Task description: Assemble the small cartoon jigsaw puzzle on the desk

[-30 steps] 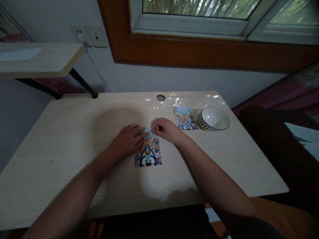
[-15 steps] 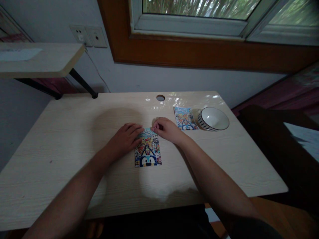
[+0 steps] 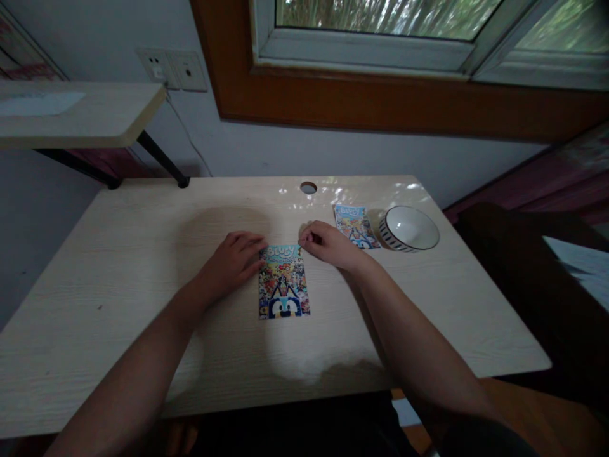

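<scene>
A colourful picture card (image 3: 284, 282) with "Bluey" lettering and a blue cartoon dog's face lies flat on the pale wooden table (image 3: 228, 362). My left hand (image 3: 233, 259) rests at its upper left edge, fingers stretched out and holding nothing. At the card's upper right corner is my right hand (image 3: 330, 244), with its fingers curled and pinched together. Whatever is between those fingertips, if anything, is too small to make out. Beyond my right hand lies a second, similar picture card (image 3: 354, 223), its lower part near my wrist.
A white bowl (image 3: 410, 228) with dark stripes outside stands right of the second card. Behind is a round cable hole (image 3: 309, 188) in the tabletop. A raised shelf (image 3: 118, 117) on black legs stands at the back left, and a window is above.
My hands have drawn apart: the left slid slightly left, the right slightly right. The top of the near card, covered before by my fingers, now shows. The card stays in place.
</scene>
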`<state>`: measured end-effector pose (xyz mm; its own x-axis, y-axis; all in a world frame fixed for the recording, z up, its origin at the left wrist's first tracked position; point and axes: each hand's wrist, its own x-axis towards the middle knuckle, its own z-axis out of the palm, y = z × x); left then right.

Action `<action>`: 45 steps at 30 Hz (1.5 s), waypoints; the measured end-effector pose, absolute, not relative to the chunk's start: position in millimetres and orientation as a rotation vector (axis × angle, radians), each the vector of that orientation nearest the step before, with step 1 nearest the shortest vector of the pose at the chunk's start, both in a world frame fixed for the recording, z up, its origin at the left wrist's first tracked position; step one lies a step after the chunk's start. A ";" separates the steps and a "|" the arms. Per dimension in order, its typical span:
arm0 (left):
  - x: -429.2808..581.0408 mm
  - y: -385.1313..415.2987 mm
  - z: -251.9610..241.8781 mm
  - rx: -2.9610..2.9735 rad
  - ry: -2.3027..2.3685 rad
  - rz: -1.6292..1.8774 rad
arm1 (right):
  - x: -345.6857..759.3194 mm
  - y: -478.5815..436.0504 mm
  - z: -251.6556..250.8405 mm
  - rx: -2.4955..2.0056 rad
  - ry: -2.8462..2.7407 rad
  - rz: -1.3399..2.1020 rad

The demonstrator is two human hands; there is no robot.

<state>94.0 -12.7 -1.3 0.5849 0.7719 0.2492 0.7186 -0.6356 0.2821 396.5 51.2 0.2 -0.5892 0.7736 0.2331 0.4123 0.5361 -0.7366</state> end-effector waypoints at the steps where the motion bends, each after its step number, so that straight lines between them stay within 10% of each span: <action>1: 92.4 -12.3 -2.0 2.670 1.267 0.521 | 397.8 51.4 1.2 -0.955 -2.231 0.870; 45: 61.3 -9.1 -1.5 2.569 1.368 0.270 | 422.8 -5.7 1.5 -0.914 -2.460 0.776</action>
